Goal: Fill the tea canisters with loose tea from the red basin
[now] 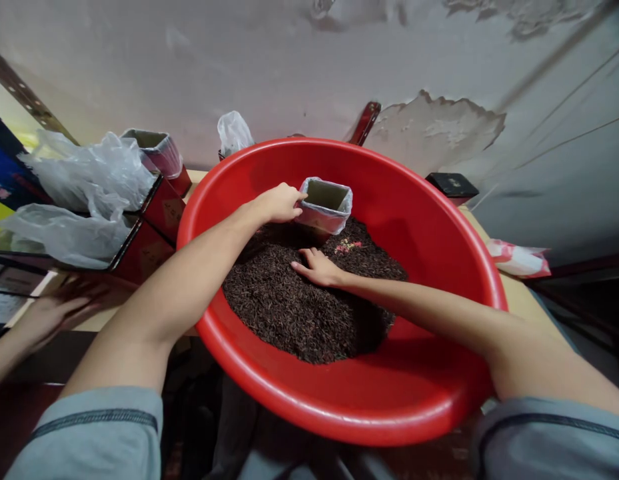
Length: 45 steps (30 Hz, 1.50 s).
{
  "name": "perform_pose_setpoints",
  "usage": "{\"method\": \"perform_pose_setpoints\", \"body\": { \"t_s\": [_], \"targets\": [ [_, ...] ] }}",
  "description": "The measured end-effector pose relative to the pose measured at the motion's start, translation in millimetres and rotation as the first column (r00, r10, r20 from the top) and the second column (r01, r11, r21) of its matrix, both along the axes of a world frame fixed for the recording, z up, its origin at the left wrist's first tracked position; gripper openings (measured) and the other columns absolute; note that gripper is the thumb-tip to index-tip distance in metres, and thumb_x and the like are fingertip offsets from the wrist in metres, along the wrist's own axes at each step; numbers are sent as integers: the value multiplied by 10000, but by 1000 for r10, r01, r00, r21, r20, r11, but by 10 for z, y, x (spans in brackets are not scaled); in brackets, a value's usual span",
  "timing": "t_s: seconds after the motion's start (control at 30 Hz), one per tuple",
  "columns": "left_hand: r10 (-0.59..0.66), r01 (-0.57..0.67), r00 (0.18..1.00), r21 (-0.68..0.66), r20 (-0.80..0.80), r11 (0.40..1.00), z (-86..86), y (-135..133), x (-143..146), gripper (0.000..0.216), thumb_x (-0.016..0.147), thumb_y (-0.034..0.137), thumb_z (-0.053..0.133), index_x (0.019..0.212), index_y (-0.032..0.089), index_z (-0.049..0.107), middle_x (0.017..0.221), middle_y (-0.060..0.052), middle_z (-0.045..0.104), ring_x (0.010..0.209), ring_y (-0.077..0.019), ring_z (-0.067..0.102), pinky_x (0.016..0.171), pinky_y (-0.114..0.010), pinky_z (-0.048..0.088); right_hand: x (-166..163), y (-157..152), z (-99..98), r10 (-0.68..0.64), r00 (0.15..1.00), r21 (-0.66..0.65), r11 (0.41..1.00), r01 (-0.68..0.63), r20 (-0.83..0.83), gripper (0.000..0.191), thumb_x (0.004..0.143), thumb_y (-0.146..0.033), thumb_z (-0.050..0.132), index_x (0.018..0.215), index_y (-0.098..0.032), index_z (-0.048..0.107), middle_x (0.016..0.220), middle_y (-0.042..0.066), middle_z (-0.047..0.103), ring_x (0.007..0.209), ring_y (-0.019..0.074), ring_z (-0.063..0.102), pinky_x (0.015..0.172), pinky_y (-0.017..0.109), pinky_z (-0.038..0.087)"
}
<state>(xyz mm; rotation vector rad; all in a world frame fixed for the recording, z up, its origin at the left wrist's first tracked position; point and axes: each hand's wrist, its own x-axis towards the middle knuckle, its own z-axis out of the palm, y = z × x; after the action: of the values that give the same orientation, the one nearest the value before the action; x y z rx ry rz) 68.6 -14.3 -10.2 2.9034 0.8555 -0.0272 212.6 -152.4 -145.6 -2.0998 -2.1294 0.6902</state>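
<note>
A wide red plastic basin (442, 220) holds a heap of dark, thin, dried tea-like pieces (309, 320). On the far part of the heap stands an upright box lined with a clear plastic bag (326, 217), its top uncovered. My left hand (282, 203) grips the box at its left rim, fingers closed on the edge. My right hand (320, 268) lies palm down on the heap just in front of the box, fingers stretched out and holding nothing. A few pink and yellow bits (348, 247) rest on the heap right of the box.
Left of the basin are boxes with crumpled plastic bags (102, 173) and another bag-lined box (152, 150). Another person's hand (54, 310) is near them. A black-topped box (453, 187) and a white-and-red packet (519, 259) lie on the right. A peeling wall stands behind.
</note>
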Motion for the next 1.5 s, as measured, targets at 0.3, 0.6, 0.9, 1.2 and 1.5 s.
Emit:
{"method": "perform_pose_setpoints", "body": {
  "t_s": [0.3, 0.6, 0.9, 1.2, 1.5],
  "targets": [
    [3, -3, 999, -2, -33, 1000, 32, -13, 4, 498, 960, 264, 520, 1430, 131, 619, 1219, -135, 740, 1127, -247, 672, 985, -307, 480, 28, 2, 145, 19, 996, 55, 998, -14, -92, 313, 1017, -505, 509, 1051, -229, 651, 1075, 137, 761, 992, 309, 722, 855, 393, 523],
    [4, -5, 999, -19, -52, 1000, 97, -55, -1, 451, 980, 273, 523, 1396, 141, 636, 1231, -138, 737, 1146, -253, 671, 974, -311, 489, 163, 163, 822, 249, 956, 121, 965, -232, -157, 372, 996, -466, 516, 1021, -168, 737, 943, 99, 759, 804, 208, 662, 744, 326, 478],
    [30, -32, 998, -24, -61, 999, 62, -25, 31, 454, 987, 273, 532, 1415, 153, 626, 1202, -144, 749, 1092, -256, 698, 922, -325, 512, 601, 782, 1761, 22, 997, 522, 852, 21, -75, 430, 949, -571, 559, 952, -176, 729, 859, 78, 732, 774, 210, 622, 728, 350, 482],
    [14, -14, 998, 9, -68, 1000, 69, -47, 27, 338, 968, 251, 547, 1235, 131, 716, 1158, -137, 763, 1057, -239, 708, 909, -307, 514, 615, 1172, 1607, 47, 997, 626, 776, -77, 64, 354, 936, -522, 621, 984, -191, 737, 923, 112, 731, 876, 265, 660, 867, 432, 520],
    [20, -21, 999, -26, -47, 999, 60, -34, 28, 412, 978, 253, 550, 1357, 137, 666, 1218, -142, 747, 1115, -242, 696, 954, -312, 505, 723, 1071, 1629, 138, 983, 623, 760, -186, 124, 226, 905, -301, 609, 923, -207, 813, 972, 97, 768, 918, 269, 692, 910, 448, 534]
  ]
}}
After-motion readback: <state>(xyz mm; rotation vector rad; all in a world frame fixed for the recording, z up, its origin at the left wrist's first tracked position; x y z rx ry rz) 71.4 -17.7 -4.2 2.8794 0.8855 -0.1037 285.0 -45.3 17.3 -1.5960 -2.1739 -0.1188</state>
